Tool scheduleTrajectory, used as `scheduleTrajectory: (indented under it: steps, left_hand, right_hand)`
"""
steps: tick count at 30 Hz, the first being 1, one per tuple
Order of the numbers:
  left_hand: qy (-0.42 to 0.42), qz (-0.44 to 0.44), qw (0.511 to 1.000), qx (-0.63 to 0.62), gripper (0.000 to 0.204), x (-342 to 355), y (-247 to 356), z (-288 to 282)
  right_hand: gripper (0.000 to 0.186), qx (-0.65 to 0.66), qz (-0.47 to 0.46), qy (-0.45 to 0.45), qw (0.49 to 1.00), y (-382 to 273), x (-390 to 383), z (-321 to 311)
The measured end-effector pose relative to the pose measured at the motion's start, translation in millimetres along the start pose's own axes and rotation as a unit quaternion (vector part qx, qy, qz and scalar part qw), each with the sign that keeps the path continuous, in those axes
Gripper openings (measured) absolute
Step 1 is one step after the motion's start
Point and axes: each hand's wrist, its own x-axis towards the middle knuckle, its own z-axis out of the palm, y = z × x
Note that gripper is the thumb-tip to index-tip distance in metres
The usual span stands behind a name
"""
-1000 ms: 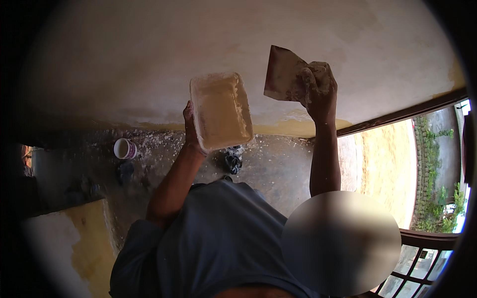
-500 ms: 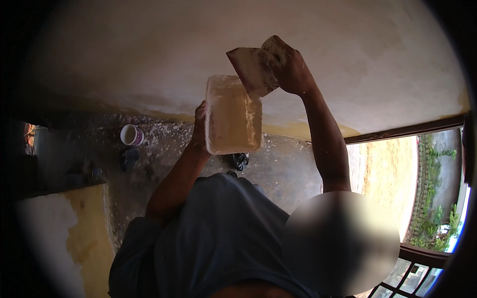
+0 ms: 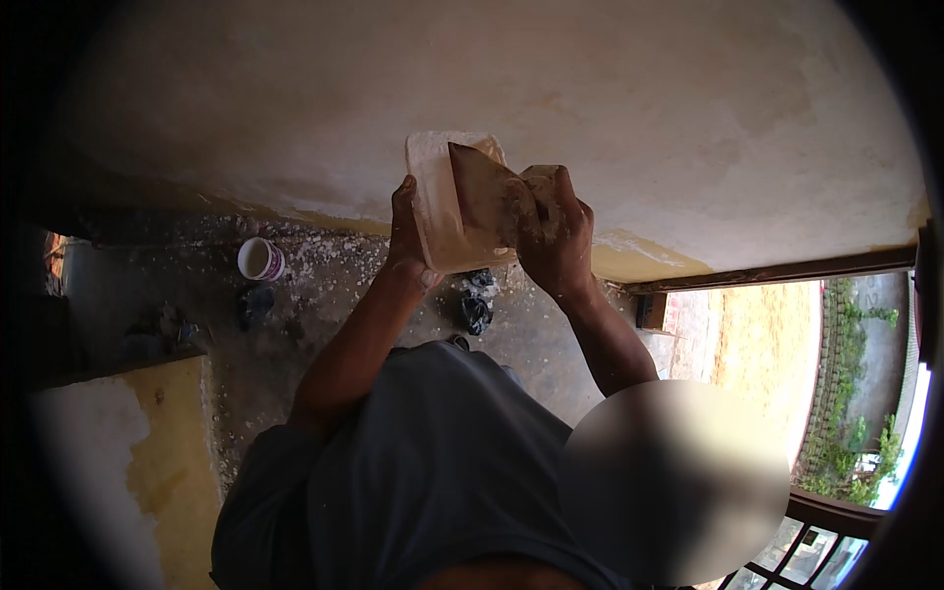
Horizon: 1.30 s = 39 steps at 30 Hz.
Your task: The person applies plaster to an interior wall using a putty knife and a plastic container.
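Note:
My left hand [image 3: 405,231] grips the left side of a shallow rectangular plastic tub [image 3: 439,251], its thumb at the rim. The tub is tilted toward me and its inside is smeared with pale putty. In my right hand [image 3: 558,231] is a wide, flat putty knife [image 3: 482,187], stained with the same paste. Its blade lies over the tub's opening and covers much of the right half. Whether the blade touches the bottom I cannot tell. My right fingers are wrapped round the knife's handle end.
A patchy plastered wall [image 3: 295,108] rises right in front. On the speckled floor [image 3: 324,315] stand a white bucket [image 3: 261,260] and crumpled black plastic [image 3: 476,313]. A low painted wall [image 3: 177,433] is at lower left; a doorway [image 3: 747,334] opens at right.
My right hand has come down and left, bringing the putty knife from the tub's upper right corner to over its inside. The tub has risen slightly and tilted.

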Motion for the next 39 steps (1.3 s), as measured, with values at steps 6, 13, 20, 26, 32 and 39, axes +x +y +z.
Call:
scheduleTrajectory:
  steps: [6,13,20,26,32,39]
  left_hand:
    - [-0.013,-0.022,1.0,0.011,0.07,-5,1,10]
    - [-0.019,-0.015,0.999,0.048,0.065,8,-2,-3]
    - [0.014,0.038,0.997,0.068,0.066,11,-15,11]
    - [0.008,0.028,0.997,0.076,0.068,11,-18,3]
    - [-0.007,0.018,0.998,0.055,0.058,9,-22,-8]
    - [-0.002,-0.009,0.999,0.035,0.056,2,-18,2]
  right_hand:
    - [0.036,-0.016,-0.067,0.076,0.995,9,0,5]
    - [0.018,0.052,0.124,0.174,0.975,-3,9,-8]
    - [0.016,-0.033,0.117,0.011,0.993,-9,9,5]
    - [0.02,-0.094,0.149,-0.013,0.984,-1,19,14]
    - [0.021,-0.16,0.184,-0.066,0.968,-3,19,17]
    - [0.026,-0.11,0.123,-0.096,0.982,-4,21,19]
